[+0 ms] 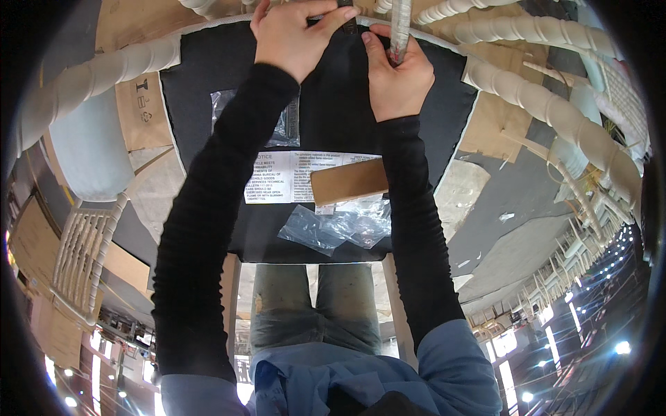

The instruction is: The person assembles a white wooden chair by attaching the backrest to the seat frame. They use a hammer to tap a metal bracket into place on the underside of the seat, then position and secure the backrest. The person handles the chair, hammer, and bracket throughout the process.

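Note:
An upturned chair seat with a black fabric underside (333, 90) lies in front of me. At its far edge my left hand (295, 38) is closed, thumb and fingers pinching a small black piece (349, 23); its far part is cut off by the top of the picture. Just right of it my right hand (401, 80) is closed around the lower end of a pale, wrapped-looking rod (400, 31). The right thumb points toward the black piece, apart from it. What the rod belongs to lies outside the picture.
A printed label sheet (277, 187), a small brown cardboard piece (349, 183) and clear plastic bags (336, 227) lie on the black fabric. Turned cream legs (548, 100) stick out at both sides. Cardboard sheets (139, 111) cover parts of the floor; other chair frames (87, 253) stand around.

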The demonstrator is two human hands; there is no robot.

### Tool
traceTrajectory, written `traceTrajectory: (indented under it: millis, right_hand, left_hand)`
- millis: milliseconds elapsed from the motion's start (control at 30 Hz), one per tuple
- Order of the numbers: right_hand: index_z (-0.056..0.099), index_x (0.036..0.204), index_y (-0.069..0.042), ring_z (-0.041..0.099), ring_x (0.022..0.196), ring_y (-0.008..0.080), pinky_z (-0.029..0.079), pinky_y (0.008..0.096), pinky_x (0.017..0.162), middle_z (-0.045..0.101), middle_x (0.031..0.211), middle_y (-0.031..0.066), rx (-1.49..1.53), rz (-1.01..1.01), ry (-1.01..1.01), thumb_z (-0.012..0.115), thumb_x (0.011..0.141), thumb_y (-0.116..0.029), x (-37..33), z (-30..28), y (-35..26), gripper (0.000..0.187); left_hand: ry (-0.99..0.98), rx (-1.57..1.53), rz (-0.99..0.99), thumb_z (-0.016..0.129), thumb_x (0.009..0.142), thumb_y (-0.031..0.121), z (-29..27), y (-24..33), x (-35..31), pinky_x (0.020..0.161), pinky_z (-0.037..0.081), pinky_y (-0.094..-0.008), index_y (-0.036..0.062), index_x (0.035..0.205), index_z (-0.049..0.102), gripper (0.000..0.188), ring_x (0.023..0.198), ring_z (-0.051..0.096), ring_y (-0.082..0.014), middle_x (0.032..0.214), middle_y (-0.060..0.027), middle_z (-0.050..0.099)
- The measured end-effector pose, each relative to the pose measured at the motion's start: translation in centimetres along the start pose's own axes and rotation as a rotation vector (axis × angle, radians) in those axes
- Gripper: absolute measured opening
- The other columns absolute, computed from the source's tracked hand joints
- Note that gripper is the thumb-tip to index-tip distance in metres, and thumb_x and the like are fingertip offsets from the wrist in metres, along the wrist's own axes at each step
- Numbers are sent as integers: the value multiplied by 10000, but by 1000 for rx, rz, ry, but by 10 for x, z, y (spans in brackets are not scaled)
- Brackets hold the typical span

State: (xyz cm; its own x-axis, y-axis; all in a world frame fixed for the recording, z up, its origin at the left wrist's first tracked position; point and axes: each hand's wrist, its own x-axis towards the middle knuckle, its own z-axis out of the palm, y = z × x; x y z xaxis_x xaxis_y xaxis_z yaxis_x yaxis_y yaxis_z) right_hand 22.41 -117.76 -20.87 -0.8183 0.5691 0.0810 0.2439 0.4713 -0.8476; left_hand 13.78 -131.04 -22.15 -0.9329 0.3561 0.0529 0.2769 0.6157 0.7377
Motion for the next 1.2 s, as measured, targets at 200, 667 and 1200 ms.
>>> traceTrajectory:
  millis: [200, 667, 1200]
  right_hand:
    - [724, 934, -60, 503, 555, 84, 440, 248, 555, 597, 635, 5, 36, -15, -3, 776, 832, -156, 2, 0, 9, 150]
    - [726, 941, -63, 460, 573, 58, 405, 238, 552, 553, 617, -20, 28, -33, -63, 786, 830, -169, 8, -3, 13, 165]
    - [729, 829, -21, 694, 667, 265, 524, 359, 643, 692, 709, 160, -33, 133, -162, 791, 780, -182, 26, 5, 2, 179]
  left_hand:
    - [198, 226, 67, 822, 754, 406, -13, 7, -25, 819, 513, -365, 129, 916, 771, 326, 849, 690, -239, 908, -37, 722]
    - [-231, 193, -288, 644, 895, 485, -25, 45, 19, 747, 541, -396, 54, 866, 749, 444, 853, 712, -315, 827, -151, 727]
    - [-664, 195, -414, 678, 799, 684, 31, -47, 84, 820, 530, -373, -11, 1194, 658, 800, 966, 670, -267, 1070, -194, 704]
